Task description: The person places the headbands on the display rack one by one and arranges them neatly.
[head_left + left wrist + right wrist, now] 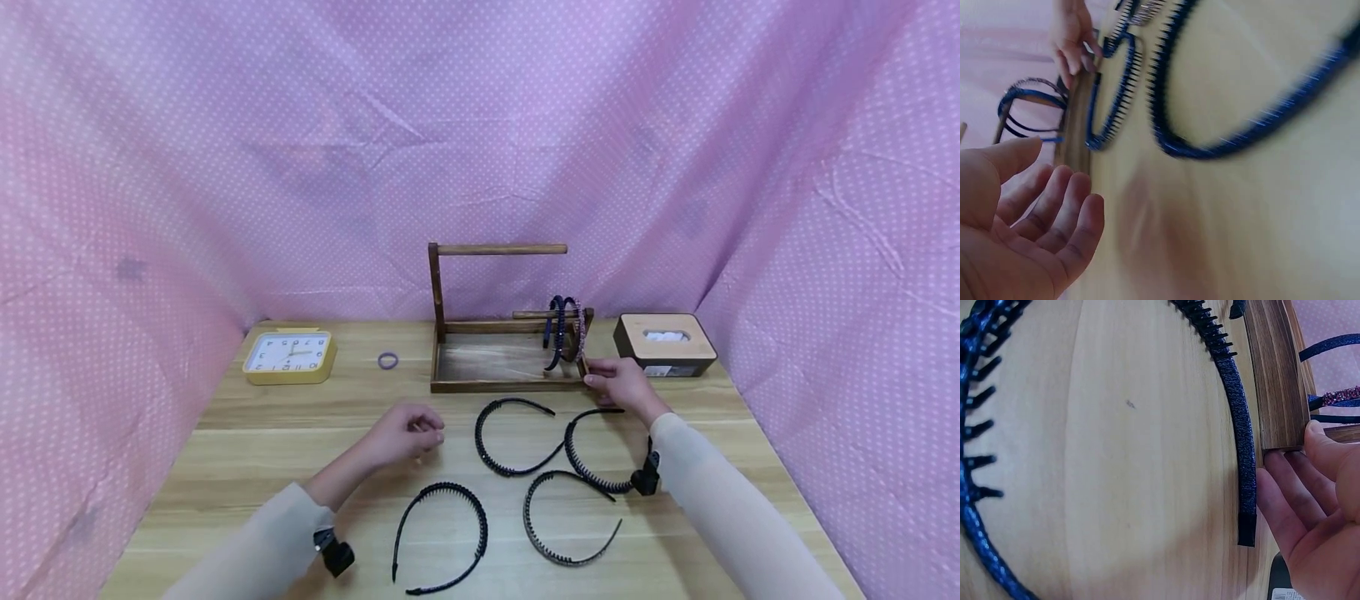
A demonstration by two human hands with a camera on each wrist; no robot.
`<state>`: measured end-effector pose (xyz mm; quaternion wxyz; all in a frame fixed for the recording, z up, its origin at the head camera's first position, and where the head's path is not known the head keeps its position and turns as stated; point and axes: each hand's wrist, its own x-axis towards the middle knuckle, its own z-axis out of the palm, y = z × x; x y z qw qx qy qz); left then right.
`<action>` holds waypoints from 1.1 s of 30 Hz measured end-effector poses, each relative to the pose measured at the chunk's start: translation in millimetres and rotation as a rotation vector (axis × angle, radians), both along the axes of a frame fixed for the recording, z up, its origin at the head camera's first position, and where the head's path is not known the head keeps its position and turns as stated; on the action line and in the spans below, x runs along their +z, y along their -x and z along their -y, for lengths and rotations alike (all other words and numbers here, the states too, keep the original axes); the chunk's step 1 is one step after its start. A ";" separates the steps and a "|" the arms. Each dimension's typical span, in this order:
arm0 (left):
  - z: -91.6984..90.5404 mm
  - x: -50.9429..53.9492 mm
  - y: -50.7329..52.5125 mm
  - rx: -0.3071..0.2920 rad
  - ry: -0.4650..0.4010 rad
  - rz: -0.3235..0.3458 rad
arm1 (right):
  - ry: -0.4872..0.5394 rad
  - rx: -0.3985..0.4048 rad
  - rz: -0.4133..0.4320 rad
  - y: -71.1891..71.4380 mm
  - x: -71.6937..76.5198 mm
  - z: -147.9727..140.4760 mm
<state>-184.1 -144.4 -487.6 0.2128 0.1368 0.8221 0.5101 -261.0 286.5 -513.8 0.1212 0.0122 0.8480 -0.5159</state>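
My right hand (621, 385) holds the front right corner of a brown wooden rack (502, 387), thumb at the inner side and fingers along the outer end in the right wrist view. A dark blue headband (558, 333) and a pinkish beaded headband (580, 329) hang on the rack's short lower bar. My left hand (408, 433) hovers above the table, fingers loosely bent, with nothing in it. Closest below it lies a dark toothed headband (483, 525). Three more lie to the right: an upper one (480, 437), one by my right wrist (573, 454) and a lower one (528, 521).
A yellow clock (327, 360) lies at the back left, with a small purple hair tie (387, 360) to its right. A tissue box (690, 350) with a wooden top stands right of the rack. Pink dotted cloth (480, 125) surrounds the table (247, 450).
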 end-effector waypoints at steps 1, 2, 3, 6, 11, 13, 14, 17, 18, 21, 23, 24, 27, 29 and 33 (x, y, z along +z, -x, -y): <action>4.9 -2.0 -3.7 -0.004 0.012 0.014 | -0.003 0.002 -0.006 -0.3 -0.3 -0.5; 9.2 -4.0 -7.3 -0.006 0.021 0.030 | -0.005 0.007 -0.013 -0.7 -0.5 -0.9; 12.8 -6.0 -10.6 -0.010 0.030 0.045 | -0.007 0.010 -0.018 -1.1 -0.7 -1.4; 20.8 -12.4 -21.5 -0.020 0.044 0.070 | -0.009 0.010 -0.020 1.2 0.2 -1.5; 24.3 -20.3 -34.4 -0.036 0.069 0.066 | -0.010 0.012 -0.009 2.6 1.2 -2.7; 23.7 -21.9 -37.8 -0.041 0.085 0.058 | -0.007 0.019 -0.007 2.2 1.3 -3.2; 23.2 -22.2 -39.5 -0.045 0.091 0.052 | -0.006 0.017 -0.005 2.0 1.2 -3.4; 21.7 -23.2 -44.8 -0.061 0.105 0.035 | -0.005 0.016 0.004 0.8 0.9 -3.1; 21.0 -24.3 -46.3 -0.070 0.107 0.026 | -0.007 0.018 0.005 0.4 0.3 -3.0; 18.7 -24.2 -46.7 -0.080 0.117 0.014 | -0.012 0.014 0.007 1.1 1.1 -3.3; 17.5 -25.0 -47.0 -0.085 0.129 0.008 | -0.019 0.018 0.007 1.6 1.3 -3.6; 16.9 -25.1 -47.3 -0.085 0.134 0.004 | -0.023 0.017 0.008 1.7 1.3 -3.7; 15.8 -25.6 -48.4 -0.091 0.151 -0.009 | -0.030 0.020 0.009 1.6 1.7 -3.7; 14.6 -26.5 -49.0 -0.091 0.165 -0.024 | -0.029 0.018 0.010 1.2 1.9 -3.3; 11.2 -28.3 -49.7 -0.081 0.214 -0.039 | -0.028 0.019 0.007 0.3 2.2 -2.7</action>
